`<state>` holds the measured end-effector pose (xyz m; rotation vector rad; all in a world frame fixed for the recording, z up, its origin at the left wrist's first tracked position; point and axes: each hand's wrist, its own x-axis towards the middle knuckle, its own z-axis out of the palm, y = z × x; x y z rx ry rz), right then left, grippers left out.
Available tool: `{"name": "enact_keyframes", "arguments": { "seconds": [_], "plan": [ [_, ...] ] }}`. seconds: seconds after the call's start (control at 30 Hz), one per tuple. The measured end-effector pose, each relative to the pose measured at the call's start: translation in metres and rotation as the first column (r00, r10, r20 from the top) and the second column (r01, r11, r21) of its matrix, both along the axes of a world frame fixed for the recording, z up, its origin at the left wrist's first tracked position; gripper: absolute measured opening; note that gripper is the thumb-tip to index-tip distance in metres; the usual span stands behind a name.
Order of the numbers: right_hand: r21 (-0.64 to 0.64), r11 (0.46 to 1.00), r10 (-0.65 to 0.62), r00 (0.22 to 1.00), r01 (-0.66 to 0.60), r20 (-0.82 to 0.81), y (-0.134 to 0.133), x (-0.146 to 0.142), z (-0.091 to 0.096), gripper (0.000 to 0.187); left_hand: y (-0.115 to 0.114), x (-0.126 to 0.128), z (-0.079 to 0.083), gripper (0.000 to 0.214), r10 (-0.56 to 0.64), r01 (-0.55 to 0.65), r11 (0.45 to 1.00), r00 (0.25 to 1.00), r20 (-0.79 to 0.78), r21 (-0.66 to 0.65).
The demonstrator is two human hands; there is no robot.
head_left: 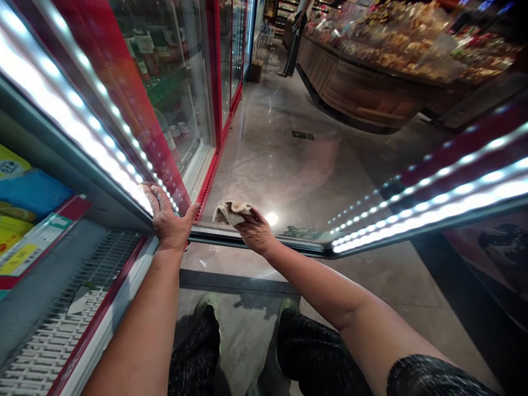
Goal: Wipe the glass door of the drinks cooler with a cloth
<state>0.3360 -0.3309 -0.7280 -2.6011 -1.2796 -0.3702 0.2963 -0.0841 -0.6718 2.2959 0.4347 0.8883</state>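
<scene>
An open glass cooler door [297, 181] swings out in front of me, with lit LED strips along its edges. My left hand [167, 217] lies flat and open against the door's lower left corner, fingers spread on the frame. My right hand [254, 231] is closed on a crumpled beige cloth [231, 212] and presses it against the lower part of the glass, just above the bottom rail [264, 241]. My legs and green shoes show below on the tiled floor.
The open cooler [61, 286] with a white grille shelf and yellow and blue packs is at left. More red-framed glass-door coolers [181, 82] run down the aisle. A wooden counter piled with goods [391, 66] stands at right. A person [295, 38] stands far down the aisle.
</scene>
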Motion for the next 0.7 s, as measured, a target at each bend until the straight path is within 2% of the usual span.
{"name": "enact_keyframes", "arguments": {
  "seconds": [0.1,0.2,0.3,0.37,0.5,0.7],
  "plan": [
    [0.056,0.993,-0.103,0.993,0.099,0.061,-0.014,-0.005,-0.009,0.042,-0.003,0.002,0.0,0.121,0.007,-0.007,1.0,1.0,-0.022,-0.021],
    [0.01,0.995,-0.099,0.994,0.098,0.037,-0.028,-0.007,-0.015,0.041,-0.007,0.004,0.001,0.134,0.001,-0.003,0.999,0.999,-0.052,-0.051],
    [-0.032,0.996,-0.088,0.996,0.089,0.027,-0.044,-0.006,-0.013,0.04,-0.01,0.006,0.002,0.142,-0.009,0.004,0.998,0.997,-0.072,-0.061],
    [-0.01,0.986,-0.165,0.984,0.166,0.073,-0.057,-0.007,-0.01,0.039,-0.012,0.007,0.002,0.144,-0.011,0.006,0.998,0.997,-0.077,-0.061],
    [0.035,0.944,-0.329,0.932,0.328,0.153,-0.079,-0.015,-0.011,0.034,-0.016,0.011,0.003,0.133,-0.005,0.002,0.996,0.999,-0.044,-0.084],
    [-0.027,0.96,-0.273,0.956,0.277,0.105,-0.101,-0.019,-0.019,0.04,-0.022,0.007,0.007,0.113,0.003,-0.004,0.998,1.0,-0.027,-0.07]
  ]
}}
